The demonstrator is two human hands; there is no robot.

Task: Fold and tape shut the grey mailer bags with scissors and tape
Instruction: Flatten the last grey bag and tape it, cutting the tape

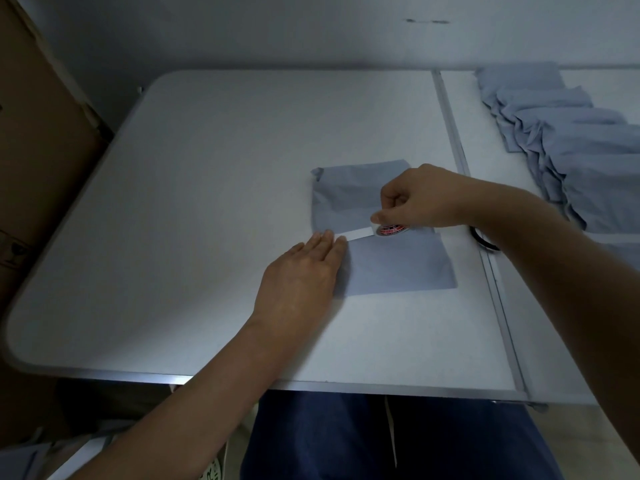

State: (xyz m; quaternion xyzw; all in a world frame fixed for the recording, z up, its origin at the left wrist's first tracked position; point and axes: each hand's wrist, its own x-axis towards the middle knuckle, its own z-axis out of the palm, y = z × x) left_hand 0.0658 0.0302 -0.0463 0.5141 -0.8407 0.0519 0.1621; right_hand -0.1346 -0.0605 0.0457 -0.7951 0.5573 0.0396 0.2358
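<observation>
White table [194, 209], folding type, seam running front to back on the right. Stack of grey bags [568, 140] overlapping on the far-right section, well apart from the work. One bag [388, 265] lies flat near the table's middle-right, top portion folded down so the flap edge runs left to right across it. Left hand [304, 271] lies flat on the bag's left edge, fingers straight and close together, tips pressing the free end of the tape strip [356, 234] onto the flap seam. Right hand [422, 199] is over the right half of the bag, fingers curled, thumb and forefinger pinching the roll [392, 230], which stands on edge touching the bag. The strip stretches between the two hands, long axis left to right along the seam; the roll lies to the right of the left fingertips. Judgement: taping is in hand, about half the seam is covered, and the coming move is a pull further right along that same axis, with the right hand the mover and the left the anchor. Dark curved object [483, 239] just beside the right wrist, at the table seam, possibly a scissors handle; cannot tell. If so, the right hand is the nearer for the cut.
</observation>
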